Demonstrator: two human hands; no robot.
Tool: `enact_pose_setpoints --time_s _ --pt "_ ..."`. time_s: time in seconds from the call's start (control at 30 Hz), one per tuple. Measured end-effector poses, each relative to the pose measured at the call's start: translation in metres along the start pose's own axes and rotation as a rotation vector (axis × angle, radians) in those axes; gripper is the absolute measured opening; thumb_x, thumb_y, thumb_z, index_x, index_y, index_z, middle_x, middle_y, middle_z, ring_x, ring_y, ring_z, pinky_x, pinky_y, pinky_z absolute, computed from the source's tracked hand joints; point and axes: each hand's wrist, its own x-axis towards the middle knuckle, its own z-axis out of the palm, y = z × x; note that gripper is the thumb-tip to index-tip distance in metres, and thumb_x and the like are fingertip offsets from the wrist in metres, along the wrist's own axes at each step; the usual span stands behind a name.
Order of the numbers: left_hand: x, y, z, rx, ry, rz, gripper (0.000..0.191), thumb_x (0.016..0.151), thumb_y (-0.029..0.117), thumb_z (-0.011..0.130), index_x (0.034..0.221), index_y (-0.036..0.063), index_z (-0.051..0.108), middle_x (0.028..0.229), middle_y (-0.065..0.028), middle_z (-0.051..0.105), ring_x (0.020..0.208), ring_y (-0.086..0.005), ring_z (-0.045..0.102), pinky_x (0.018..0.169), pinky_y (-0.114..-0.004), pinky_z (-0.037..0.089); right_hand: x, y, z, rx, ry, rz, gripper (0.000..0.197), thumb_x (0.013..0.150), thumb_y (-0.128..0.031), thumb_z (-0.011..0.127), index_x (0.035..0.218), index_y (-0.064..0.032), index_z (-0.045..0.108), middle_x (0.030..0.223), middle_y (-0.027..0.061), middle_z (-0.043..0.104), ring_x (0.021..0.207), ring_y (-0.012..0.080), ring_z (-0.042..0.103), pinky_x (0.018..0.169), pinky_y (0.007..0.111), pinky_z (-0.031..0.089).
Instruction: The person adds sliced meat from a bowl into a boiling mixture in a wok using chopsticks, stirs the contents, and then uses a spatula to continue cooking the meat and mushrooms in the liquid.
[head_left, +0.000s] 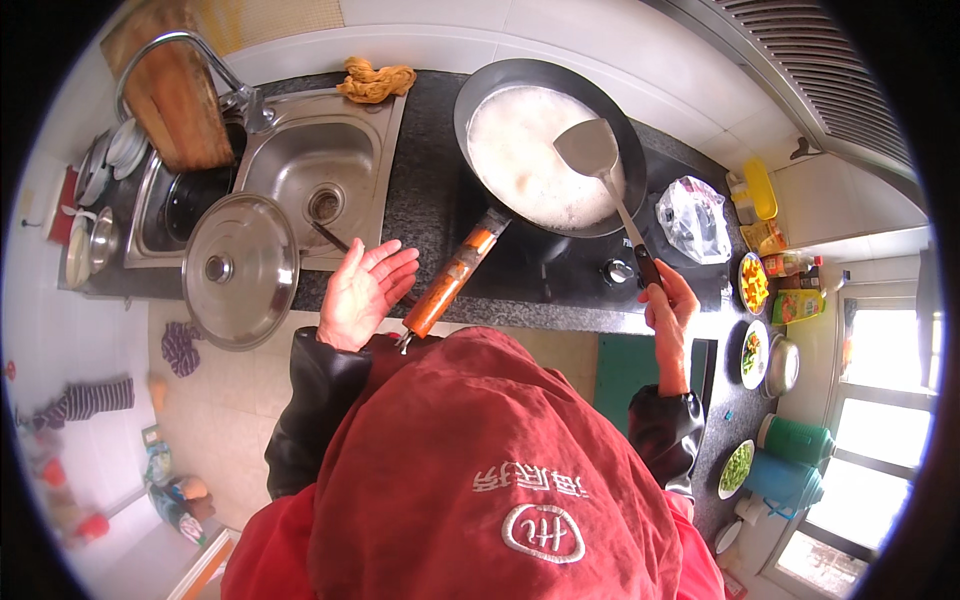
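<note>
My right hand (670, 304) grips the dark handle of a metal wok spatula (589, 146). Its broad blade lies over the white, frothy liquid (517, 142) in a dark wok (474, 82) on the black stovetop. The wok's worn orange-brown handle (454, 274) slants back toward me. Left of that handle, my left hand (369, 292) is held palm up with its fingers apart and nothing in it. A round steel lid (240, 300) with a knob sits further left, overlapping the sink's front edge.
A steel double sink (311, 161) with a curved faucet (251, 105) stands left; a wooden cutting board (176, 112) leans there. An orange cloth (375, 79) lies behind. Right are a clear plastic bag (694, 217), a stove knob (618, 271), and plates of orange pieces (754, 283) and chopped greens (739, 466).
</note>
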Motion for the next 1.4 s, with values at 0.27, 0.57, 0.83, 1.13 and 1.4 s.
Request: enact_pose_setpoints --time_s 0.27,0.57,0.83,1.13,1.4 --pt "-0.004 -0.006 -0.001 0.033 0.035 0.024 0.052 0.085 0.044 0.039 0.113 0.0005 0.042 0.116 -0.0174 0.045 0.104 -0.0229 0.045 0.091 -0.034 0.035 -0.002 0.003 0.006 0.081 -0.047 0.054 0.033 0.078 -0.001 0.047 0.111 0.0007 0.049 0.066 0.0073 0.054 0.041 0.0026 0.034 0.037 0.016 0.025" --pt "-0.003 0.005 0.009 -0.031 -0.047 0.015 0.050 0.085 0.042 0.040 0.111 -0.0007 0.044 0.110 -0.0169 0.050 0.100 -0.0222 0.049 0.088 -0.033 0.038 0.000 -0.046 0.014 0.326 -0.220 0.172 0.034 0.078 -0.008 0.047 0.110 0.0058 0.047 0.064 0.0097 0.054 0.037 0.0035 0.031 0.034 0.016 0.022" --pt "0.021 0.012 0.060 0.007 -0.223 -0.037 0.048 0.085 0.043 0.042 0.103 -0.0011 0.048 0.102 -0.0154 0.054 0.096 -0.0217 0.051 0.084 -0.031 0.040 0.002 -0.123 0.103 -0.205 -0.334 -0.142 0.037 0.076 -0.003 0.048 0.113 0.0010 0.047 0.068 0.0106 0.056 0.046 0.0084 0.047 0.041 0.020 0.037" --pt "0.023 0.010 0.064 -0.065 -0.288 -0.098 0.047 0.083 0.049 0.041 0.098 0.0047 0.048 0.097 -0.0129 0.054 0.093 -0.0206 0.051 0.083 -0.032 0.039 0.012 -0.074 0.172 -0.200 -0.482 -0.510 0.035 0.072 0.001 0.048 0.107 0.0014 0.050 0.075 0.0111 0.059 0.060 0.0130 0.053 0.052 0.025 0.041" --pt "0.005 0.022 0.023 0.160 -0.101 0.020 0.054 0.086 0.041 0.038 0.121 0.0001 0.032 0.116 -0.0195 0.045 0.107 -0.0236 0.044 0.092 -0.035 0.035 0.036 -0.132 -0.007 -0.193 -0.291 -0.035 0.038 0.073 -0.002 0.047 0.111 0.0002 0.050 0.067 0.0073 0.056 0.039 0.0016 0.031 0.036 0.015 0.022"
